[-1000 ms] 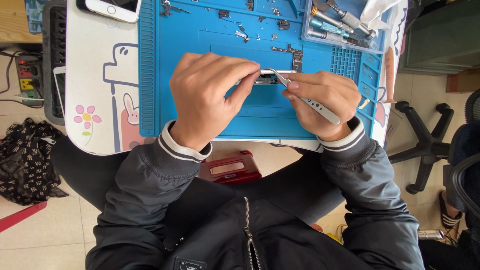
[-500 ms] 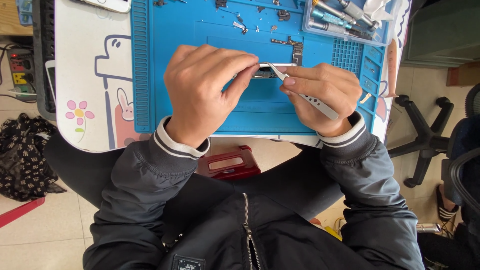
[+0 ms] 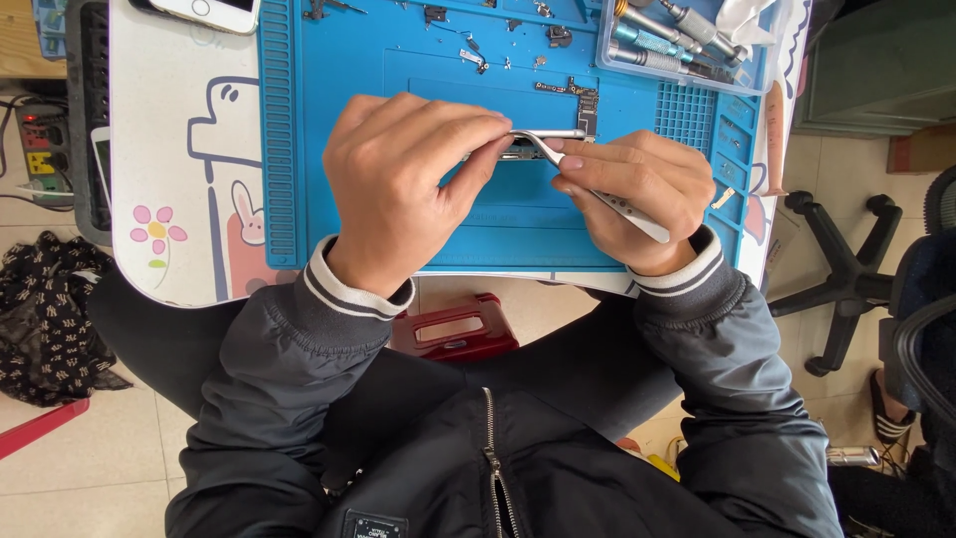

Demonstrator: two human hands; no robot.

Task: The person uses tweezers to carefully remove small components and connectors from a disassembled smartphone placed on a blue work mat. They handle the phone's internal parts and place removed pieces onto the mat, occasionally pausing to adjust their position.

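Observation:
My left hand (image 3: pixel 408 184) curls over a small metal phone part (image 3: pixel 518 151) and pinches it by the fingertips above the blue work mat (image 3: pixel 329 120). My right hand (image 3: pixel 637 194) grips silver tweezers (image 3: pixel 607 199), whose bent tips reach left to the part right at my left fingertips. Most of the part is hidden under my fingers.
A small circuit board (image 3: pixel 578 100) and loose screws and bits lie on the mat's far side. A clear tray of screwdrivers (image 3: pixel 677 35) stands at the top right. A white phone (image 3: pixel 204 12) lies at the top left, a red case (image 3: pixel 453 329) below the table, an office chair base (image 3: pixel 846 269) at right.
The view has shifted a little, so hands and mat sit lower in the frame. Both hands keep the same grip on the part and the tweezers.

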